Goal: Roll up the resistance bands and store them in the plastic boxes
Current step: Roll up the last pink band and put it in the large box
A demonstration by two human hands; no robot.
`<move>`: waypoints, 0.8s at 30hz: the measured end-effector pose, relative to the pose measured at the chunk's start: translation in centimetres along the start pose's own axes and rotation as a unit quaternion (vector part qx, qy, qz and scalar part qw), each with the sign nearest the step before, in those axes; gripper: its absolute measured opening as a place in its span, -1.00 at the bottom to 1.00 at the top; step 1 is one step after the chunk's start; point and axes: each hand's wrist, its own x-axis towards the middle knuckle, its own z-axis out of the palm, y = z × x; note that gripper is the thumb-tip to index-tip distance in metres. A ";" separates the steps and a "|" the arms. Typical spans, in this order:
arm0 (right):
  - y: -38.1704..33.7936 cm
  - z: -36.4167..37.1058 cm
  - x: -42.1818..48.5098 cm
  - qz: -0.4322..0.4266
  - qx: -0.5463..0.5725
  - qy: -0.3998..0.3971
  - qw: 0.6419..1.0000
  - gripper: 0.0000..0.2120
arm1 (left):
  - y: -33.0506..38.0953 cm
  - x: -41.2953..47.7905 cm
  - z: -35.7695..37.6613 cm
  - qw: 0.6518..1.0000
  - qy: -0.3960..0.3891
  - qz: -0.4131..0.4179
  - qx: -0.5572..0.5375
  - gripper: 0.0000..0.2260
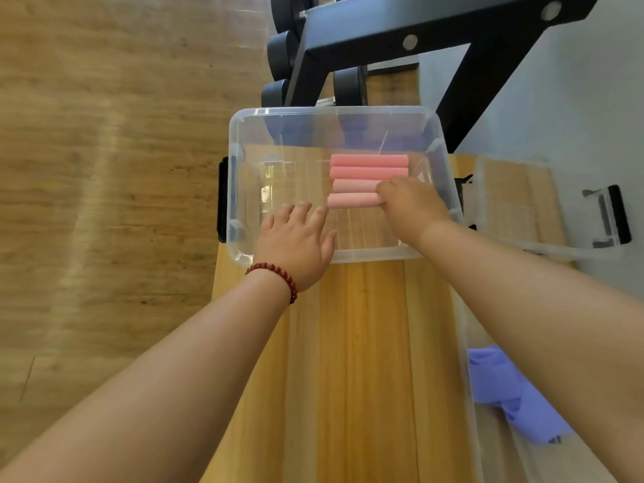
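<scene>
Forearms reach up from the bottom of the frame over a pale wooden bench [366,343]. At the lower right, a crumpled purple band [501,385] lies inside a second clear box [467,378], whose wall runs along the bench's right edge.

Further up, the left hand [296,238], with a dark red bead bracelet [278,273] on its wrist, crosses the near rim of the clear plastic box [334,111] at centre frame. Its fingers [302,208] are straight, spread and released, grasping nothing. The forefinger tip lies just beside the left end of the nearest pink roll [352,200]; whether it touches cannot be told.

Right of it, the right hand [413,207] is inside the box, its fingers [385,190] curled down round the right end of that nearest roll, grasping it. The knuckles also hide the right end of the next roll.

Behind the nearest roll, three more pink rolls [369,172] lie side by side and touching on the box floor, in its right half, all running left to right. A black latch [223,200] sits on the box's left end.

At right of the frame, a clear lid [515,203] with a black clip [615,214] lies beside the box.

Beyond the box, at upper centre, a black metal rack [383,33] holds dark dumbbells [282,50]. Wood-patterned floor [104,169] fills the left.
</scene>
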 end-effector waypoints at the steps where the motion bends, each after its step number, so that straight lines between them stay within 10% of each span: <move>1: 0.1 0.3 0.5 0.013 -0.001 -0.028 1.000 -0.81 | 0.0 0.0 0.0 1.000 -0.003 0.000 -0.002 -0.51; 24: 0.4 3.1 3.7 0.004 -0.102 -0.090 0.991 -0.75 | -0.3 0.5 0.4 0.999 -0.035 -0.029 -0.029 -0.48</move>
